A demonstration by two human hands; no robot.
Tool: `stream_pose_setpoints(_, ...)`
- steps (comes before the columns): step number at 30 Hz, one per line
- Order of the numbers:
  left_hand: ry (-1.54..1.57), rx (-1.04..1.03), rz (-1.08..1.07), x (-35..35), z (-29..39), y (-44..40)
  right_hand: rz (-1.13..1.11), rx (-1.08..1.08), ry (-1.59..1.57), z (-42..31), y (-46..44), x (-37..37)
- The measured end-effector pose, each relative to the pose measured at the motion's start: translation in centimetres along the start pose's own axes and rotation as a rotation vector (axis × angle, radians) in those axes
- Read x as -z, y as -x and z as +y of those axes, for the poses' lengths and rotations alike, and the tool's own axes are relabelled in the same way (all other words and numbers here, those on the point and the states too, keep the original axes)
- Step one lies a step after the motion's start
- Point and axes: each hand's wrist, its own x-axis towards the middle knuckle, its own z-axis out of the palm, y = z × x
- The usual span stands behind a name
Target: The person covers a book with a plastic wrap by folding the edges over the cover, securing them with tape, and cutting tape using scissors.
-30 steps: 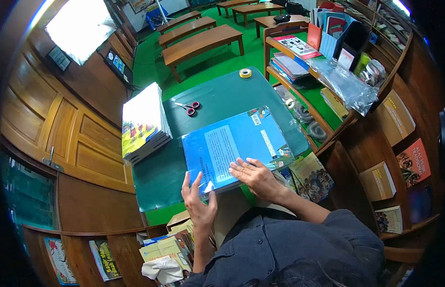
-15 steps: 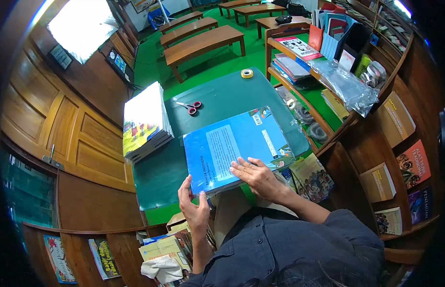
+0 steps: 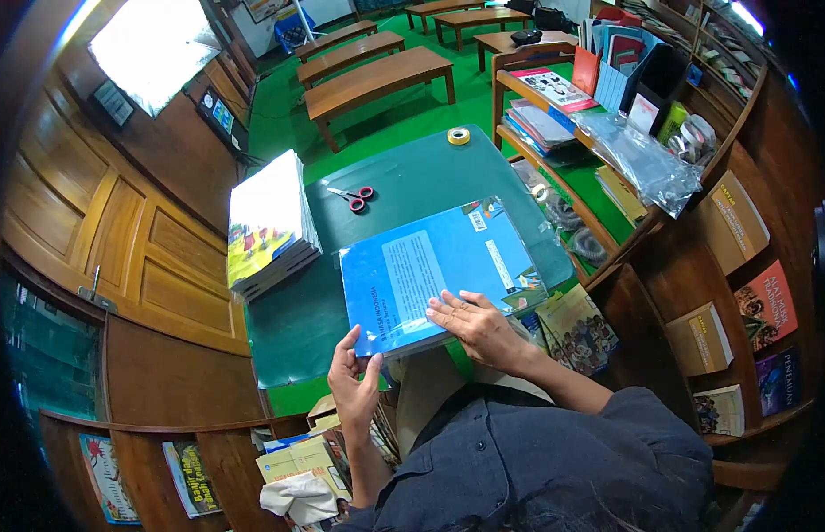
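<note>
A blue book with a clear, shiny plastic cover lies back side up at the table's near edge. My left hand grips its lower left corner, thumb at the near edge and fingers along the left side. Flat on the lower part of the cover rests my right hand, fingers stretched out. Beyond the book are scissors with red handles, blades pointing left. A roll of yellow tape sits at the far edge. To the left stands a stack of books.
The green-topped table is in front of me. A wooden rack at right carries folders and clear plastic sheets. Book shelves flank me on the right, with more books low on the left. Wooden benches stand farther off.
My left hand has shifted slightly at the book's lower left corner, its fingers closer to the edge. The right hand and the book stay almost in place.
</note>
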Motion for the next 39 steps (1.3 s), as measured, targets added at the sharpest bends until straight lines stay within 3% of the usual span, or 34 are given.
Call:
stream_pose_setpoints(5,0.068,-0.073,-0.100,1.0,-1.2,-0.7,-0.007,-0.003,-0.018,0.1,0.0,0.1)
stream_pose_setpoints(11,0.275,-0.020,-0.164,1.8,-1.5,-1.4,-0.005,-0.010,-0.078,0.2,-0.1,0.2)
stream_pose_setpoints(20,-0.443,-0.391,0.134,1.1,-2.2,-1.9,-0.032,0.001,0.008,-0.1,-0.2,0.3)
stream_pose_setpoints(39,-0.586,-0.459,0.232,0.4,-2.9,-1.6,0.026,0.058,0.143,-1.0,-1.3,-1.0)
